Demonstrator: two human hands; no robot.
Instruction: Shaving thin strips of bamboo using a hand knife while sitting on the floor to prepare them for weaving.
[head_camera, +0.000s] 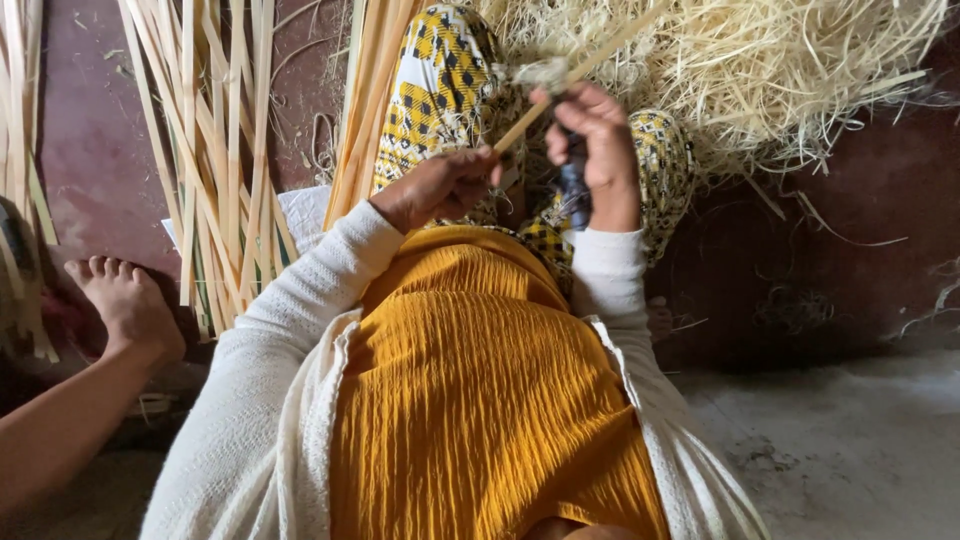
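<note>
Your left hand (440, 185) is pinching the bamboo strip (570, 75) shut above your lap; your right hand (590, 150) is closing round a dark-handled knife (574, 185). Risk: the blade is working near your left fingers; a slip could cut them, or the strip could splinter.

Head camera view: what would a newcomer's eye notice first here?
First, the two hands at the top centre: the left hand grips a long pale strip, and the right hand holds a dark-handled tool against it. Behind them at the top right lies a big heap of pale shavings. At the left, flat strips lie on the floor beside another person's bare foot.
</note>
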